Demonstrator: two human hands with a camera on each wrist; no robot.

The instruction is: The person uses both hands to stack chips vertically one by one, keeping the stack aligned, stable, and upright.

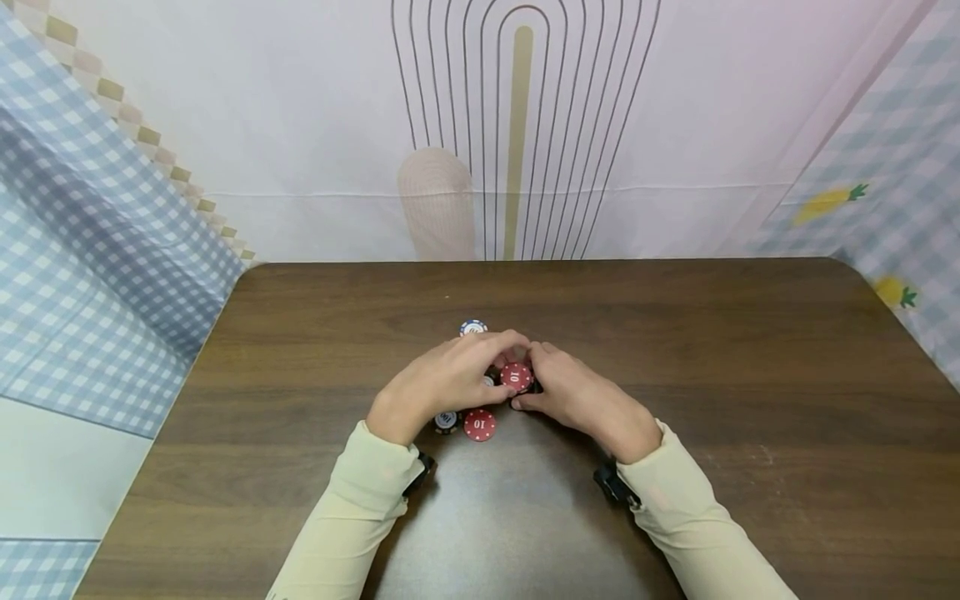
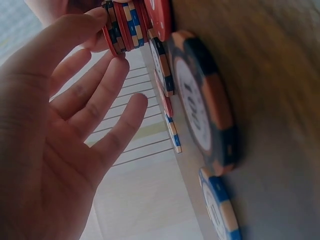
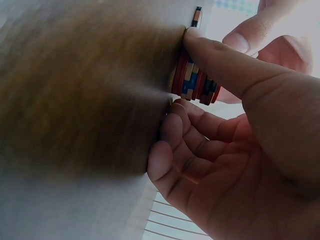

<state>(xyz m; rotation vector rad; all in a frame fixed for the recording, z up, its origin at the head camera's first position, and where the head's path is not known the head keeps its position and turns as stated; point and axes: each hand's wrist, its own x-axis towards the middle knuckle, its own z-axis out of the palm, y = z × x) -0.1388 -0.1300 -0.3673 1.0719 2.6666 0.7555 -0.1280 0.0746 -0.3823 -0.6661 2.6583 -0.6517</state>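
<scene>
A short stack of poker chips, topped by a red "10" chip, stands between my two hands. My left hand pinches the stack's upper part between thumb and fingertips; in the left wrist view, red, black and blue edges show in the stack. From the other side, my right hand holds the stack low down, its thumb and index finger at the chips and the other fingers curled by the tabletop. Under and beside my left hand lie a loose red chip and a black chip.
A blue-and-white chip lies beyond my left hand, partly covered by it. Close to the left wrist camera are a black-and-orange "100" chip and a blue chip. The brown wooden table ends at a patterned cloth.
</scene>
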